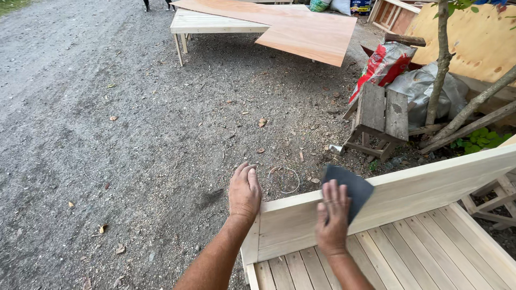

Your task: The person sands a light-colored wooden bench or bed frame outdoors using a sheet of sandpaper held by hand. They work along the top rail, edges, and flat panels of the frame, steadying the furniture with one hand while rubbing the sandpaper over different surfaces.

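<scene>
1. Head view, looking down: the right hand (332,217) lies flat, fingers spread, pressing a dark sheet of sandpaper (349,190) against the top edge of an upright pale wooden board (430,185); the sheet folds over that edge, its far corner sticking out past the fingertips.
2. Just left of it, the left hand (244,192) cups the board's left corner, fingers curled over the far side and palm down on top, holding nothing loose.
3. The board rises as the far wall of a slatted wooden frame (403,252) that fills the near right of the scene, below and between the forearms.
4. Beyond the hands, on the gravel ground (107,134), a thin loop of wire (285,180) lies near the sandpaper.
5. Farther right stands a small weathered wooden stool (382,115), tilted, beside grey and red sacks (387,64) and a thin tree trunk (439,64).
6. At the far side, a plywood sheet (301,29) rests across a pale slatted bench (207,22).
</scene>
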Action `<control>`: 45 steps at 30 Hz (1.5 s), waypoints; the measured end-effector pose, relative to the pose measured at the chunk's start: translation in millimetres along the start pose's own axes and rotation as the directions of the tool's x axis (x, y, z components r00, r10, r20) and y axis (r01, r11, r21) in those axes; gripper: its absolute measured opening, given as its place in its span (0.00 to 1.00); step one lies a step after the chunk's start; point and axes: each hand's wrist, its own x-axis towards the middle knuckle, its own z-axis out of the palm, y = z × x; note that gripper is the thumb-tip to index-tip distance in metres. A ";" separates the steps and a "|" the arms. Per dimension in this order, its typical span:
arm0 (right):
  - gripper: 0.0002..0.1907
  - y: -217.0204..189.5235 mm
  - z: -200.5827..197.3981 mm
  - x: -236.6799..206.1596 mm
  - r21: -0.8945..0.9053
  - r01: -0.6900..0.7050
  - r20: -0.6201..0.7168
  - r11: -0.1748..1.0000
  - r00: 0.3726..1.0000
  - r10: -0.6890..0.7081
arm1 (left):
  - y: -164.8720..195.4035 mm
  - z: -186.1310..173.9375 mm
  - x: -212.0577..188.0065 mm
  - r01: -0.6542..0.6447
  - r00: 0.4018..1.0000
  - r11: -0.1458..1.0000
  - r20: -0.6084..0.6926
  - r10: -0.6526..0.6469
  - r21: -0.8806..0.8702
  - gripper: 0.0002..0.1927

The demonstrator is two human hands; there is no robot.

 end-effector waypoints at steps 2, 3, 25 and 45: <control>0.27 7.5 0.5 11.5 0.001 -0.120 -0.123 0.993 0.985 0.120 | -4.1 -1.3 -0.5 -0.059 0.997 0.978 -0.067 0.046 -0.198 0.19; 0.28 3.1 5.2 11.0 0.012 -0.146 -0.147 0.989 0.978 0.146 | -5.0 -0.9 -0.7 -0.017 0.999 0.967 -0.051 0.004 -0.252 0.20; 0.27 -17.6 29.8 21.0 -0.024 0.233 -0.171 0.972 0.957 -0.234 | 52.8 -11.0 18.0 0.113 0.981 0.992 0.150 -0.120 0.057 0.27; 0.31 0.0 43.7 34.6 0.097 0.228 -0.486 0.969 0.860 -0.153 | 57.2 -25.0 29.9 0.067 0.998 0.997 0.017 -0.068 0.022 0.24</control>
